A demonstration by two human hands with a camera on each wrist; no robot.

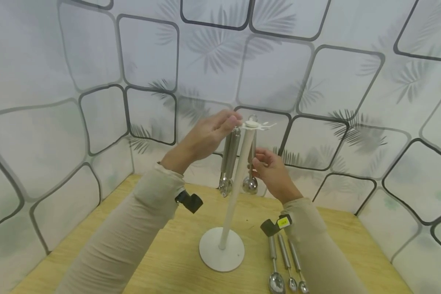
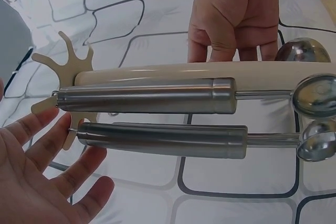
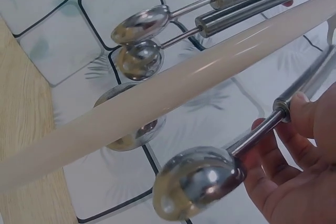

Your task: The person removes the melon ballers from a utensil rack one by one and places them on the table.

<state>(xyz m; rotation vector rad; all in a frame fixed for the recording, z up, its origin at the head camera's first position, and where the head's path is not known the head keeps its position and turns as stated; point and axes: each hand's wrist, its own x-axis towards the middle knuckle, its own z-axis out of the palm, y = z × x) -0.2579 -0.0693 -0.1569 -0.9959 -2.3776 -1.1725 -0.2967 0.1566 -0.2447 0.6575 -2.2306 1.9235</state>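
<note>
The scoop (image 3: 197, 182) is standing bowl-down just right of the stand's pole (image 1: 236, 188); whether its upper end is sitting on a hook, I cannot tell. The right hand (image 1: 273, 173) is pinching it where handle meets neck, thumb on one side and curled fingers on the other. The left hand (image 1: 213, 132) is holding nothing; its fingers are spreading loosely, nearly straight, with tips touching the hooks (image 2: 65, 72) at the top. Just beside those fingers, two utensils (image 2: 147, 96) are hanging from the left side, bowls down. Another bowl (image 3: 123, 142) is showing partly behind the pole. The round base (image 1: 209, 255) is resting on the wooden table (image 1: 169, 253). Near the right forearm, three spoons (image 1: 276, 281) are lying side by side, bowls toward the person. A patterned curtain (image 1: 148, 53) is surrounding the table.
</note>
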